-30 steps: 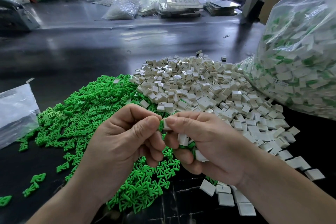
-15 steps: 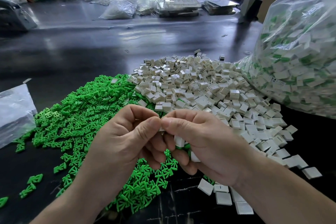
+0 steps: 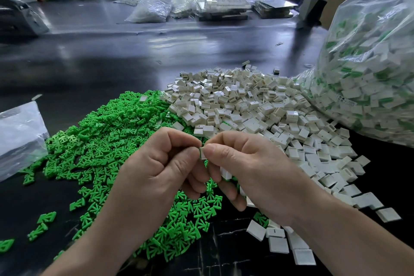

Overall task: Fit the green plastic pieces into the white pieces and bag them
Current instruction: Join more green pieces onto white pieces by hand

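The thumbs have drawn slightly apart since a moment ago, baring a white piece (image 3: 203,153) that the left hand (image 3: 161,170) and right hand (image 3: 253,177) both pinch above the green pile (image 3: 107,141) near the worktop's (image 3: 224,255) front edge; the right hand also curls round spare white pieces (image 3: 225,173)

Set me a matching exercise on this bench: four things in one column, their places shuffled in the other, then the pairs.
Things
1. green pieces
2. loose white pieces
3. big clear bag
4. held white piece

Places
A. at the right edge, stuffed with white and green parts
B. pinched between the left hand and the right hand
C. heaped on the left part of the table
D. heaped in the middle, against the bag

Pairs: 1-C, 2-D, 3-A, 4-B
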Tool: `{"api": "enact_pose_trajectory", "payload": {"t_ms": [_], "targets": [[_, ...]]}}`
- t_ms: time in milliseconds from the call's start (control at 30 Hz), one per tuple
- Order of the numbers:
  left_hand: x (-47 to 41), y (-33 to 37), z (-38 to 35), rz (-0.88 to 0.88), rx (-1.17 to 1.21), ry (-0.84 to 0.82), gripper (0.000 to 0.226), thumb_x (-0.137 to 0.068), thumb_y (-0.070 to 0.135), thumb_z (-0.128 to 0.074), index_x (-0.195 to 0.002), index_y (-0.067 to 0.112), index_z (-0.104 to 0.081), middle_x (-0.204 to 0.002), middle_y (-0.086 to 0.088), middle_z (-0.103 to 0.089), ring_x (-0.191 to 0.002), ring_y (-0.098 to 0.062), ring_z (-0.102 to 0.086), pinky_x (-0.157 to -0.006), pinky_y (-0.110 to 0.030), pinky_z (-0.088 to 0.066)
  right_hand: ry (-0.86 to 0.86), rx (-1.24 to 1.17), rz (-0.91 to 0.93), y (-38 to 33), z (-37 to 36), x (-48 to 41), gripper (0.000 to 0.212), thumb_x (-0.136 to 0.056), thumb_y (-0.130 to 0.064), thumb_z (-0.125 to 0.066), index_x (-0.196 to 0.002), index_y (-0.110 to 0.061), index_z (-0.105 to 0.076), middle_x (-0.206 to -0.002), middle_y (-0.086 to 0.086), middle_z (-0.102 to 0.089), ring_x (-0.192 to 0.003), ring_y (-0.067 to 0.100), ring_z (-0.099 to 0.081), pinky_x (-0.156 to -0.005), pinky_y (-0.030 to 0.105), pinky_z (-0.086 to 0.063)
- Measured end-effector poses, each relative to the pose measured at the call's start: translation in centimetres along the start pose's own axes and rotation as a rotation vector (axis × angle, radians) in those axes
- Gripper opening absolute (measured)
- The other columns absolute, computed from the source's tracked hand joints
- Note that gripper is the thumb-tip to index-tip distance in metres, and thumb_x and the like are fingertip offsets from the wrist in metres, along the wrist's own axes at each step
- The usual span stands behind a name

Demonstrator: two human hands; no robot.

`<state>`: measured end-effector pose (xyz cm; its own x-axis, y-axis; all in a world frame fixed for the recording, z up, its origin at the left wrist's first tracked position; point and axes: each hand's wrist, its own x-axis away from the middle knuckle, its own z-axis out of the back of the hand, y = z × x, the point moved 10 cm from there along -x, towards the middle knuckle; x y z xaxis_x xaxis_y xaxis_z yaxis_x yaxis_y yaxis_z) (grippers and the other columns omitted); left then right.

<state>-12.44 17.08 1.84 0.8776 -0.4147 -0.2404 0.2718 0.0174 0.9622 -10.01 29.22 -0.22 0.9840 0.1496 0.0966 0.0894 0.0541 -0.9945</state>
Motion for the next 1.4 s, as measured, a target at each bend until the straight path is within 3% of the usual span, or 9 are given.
{"api": "enact_pose_trajectory", "payload": {"t_ms": [167, 233, 333, 433, 600, 833, 933, 1133, 1400], "targets": [[0.1, -1.6, -2.1, 0.256, 0.572, -0.172, 0.041, -0.077, 0.035, -0.081, -0.107, 0.011, -0.067, -0.066, -0.016, -0.065, -0.05, -0.024, -0.063, -0.043, -0.028, -0.051, -0.066, -0.141, -0.027, 0.1, -0.6, 0.0, 0.02, -0.089, -0.035, -0.062, -0.075, -0.022, -0.068, -0.067, 0.001, -0.058, -0.045, 0.013, -0.048, -0.038, 0.02, -0.037], [0.3, -1.6, -2.9, 0.296, 0.69, -0.235, 0.041, -0.077, 0.033, -0.082, -0.109, 0.012, -0.068, -0.067, -0.014, -0.066, -0.049, -0.021, -0.064, -0.041, -0.025, -0.051, -0.104, -0.223, -0.047, 0.2, -0.9, 0.0, 0.022, -0.088, -0.033, -0.062, -0.084, -0.013, -0.071, -0.068, 0.004, -0.057, -0.044, 0.012, -0.046, -0.037, 0.019, -0.036], [0.6, -1.4, -3.6, 0.309, 0.8, -0.296, 0.033, -0.082, 0.027, -0.078, -0.111, 0.012, -0.07, -0.071, -0.012, -0.069, -0.054, -0.017, -0.067, -0.043, -0.023, -0.053, -0.153, -0.311, -0.09, 0.6, -1.5, 0.0, 0.044, -0.088, -0.029, -0.061, -0.11, 0.008, -0.06, -0.068, 0.005, -0.055, -0.043, 0.012, -0.044, -0.035, 0.018, -0.035], [0.7, -1.4, -4.0, 0.339, 0.878, -0.321, 0.03, -0.084, 0.024, -0.077, -0.111, 0.011, -0.07, -0.073, -0.011, -0.07, -0.057, -0.017, -0.069, -0.045, -0.023, -0.054, -0.18, -0.364, -0.09, 0.4, -1.8, 0.2, 0.034, -0.088, -0.027, -0.061, -0.1, 0.004, -0.062, -0.067, 0.005, -0.056, -0.042, 0.011, -0.045, -0.034, 0.017, -0.034], [0.8, -1.8, -4.1, 0.378, 0.906, -0.313, 0.03, -0.08, 0.024, -0.08, -0.106, 0.011, -0.071, -0.068, -0.012, -0.069, -0.053, -0.018, -0.068, -0.044, -0.024, -0.054, -0.19, -0.372, -0.097, 0.3, -2.1, 0.3, 0.05, -0.089, -0.027, -0.061, -0.119, 0.012, -0.054, -0.065, 0.002, -0.057, -0.042, 0.01, -0.046, -0.034, 0.017, -0.035], [0.9, -1.3, -4.4, 0.343, 0.91, -0.353, 0.025, -0.085, 0.023, -0.075, -0.107, 0.013, -0.071, -0.071, -0.011, -0.071, -0.057, -0.018, -0.07, -0.046, -0.024, -0.056, -0.16, -0.352, -0.089, 0.0, -1.9, 0.4, 0.049, -0.088, -0.027, -0.06, -0.119, 0.01, -0.056, -0.064, 0.002, -0.058, -0.042, 0.01, -0.047, -0.034, 0.016, -0.034], [0.7, -1.2, -4.3, 0.317, 0.888, -0.334, 0.029, -0.082, 0.026, -0.078, -0.107, 0.013, -0.071, -0.065, -0.009, -0.068, -0.05, -0.016, -0.066, -0.042, -0.023, -0.053, -0.16, -0.384, -0.082, -0.1, -2.1, 0.4, 0.053, -0.089, -0.027, -0.059, -0.121, 0.015, -0.051, -0.064, 0.003, -0.056, -0.042, 0.01, -0.045, -0.035, 0.017, -0.034], [0.5, -1.0, -3.7, 0.256, 0.853, -0.31, 0.032, -0.082, 0.027, -0.078, -0.109, 0.011, -0.069, -0.058, -0.01, -0.065, -0.041, -0.016, -0.061, -0.041, -0.023, -0.05, -0.163, -0.458, -0.071, -0.1, -2.7, 0.7, 0.03, -0.09, -0.027, -0.059, -0.094, 0.003, -0.06, -0.063, 0.004, -0.056, -0.041, 0.011, -0.044, -0.036, 0.018, -0.034], [0.3, -0.5, -3.3, 0.108, 0.732, -0.226, 0.032, -0.085, 0.028, -0.074, -0.111, 0.012, -0.068, -0.058, -0.008, -0.062, -0.041, -0.016, -0.055, -0.042, -0.023, -0.048, -0.128, -0.439, -0.052, -0.6, -2.2, 0.7, 0.041, -0.091, -0.026, -0.057, -0.11, 0.01, -0.056, -0.063, 0.002, -0.056, -0.043, 0.012, -0.044, -0.036, 0.018, -0.033]]}}
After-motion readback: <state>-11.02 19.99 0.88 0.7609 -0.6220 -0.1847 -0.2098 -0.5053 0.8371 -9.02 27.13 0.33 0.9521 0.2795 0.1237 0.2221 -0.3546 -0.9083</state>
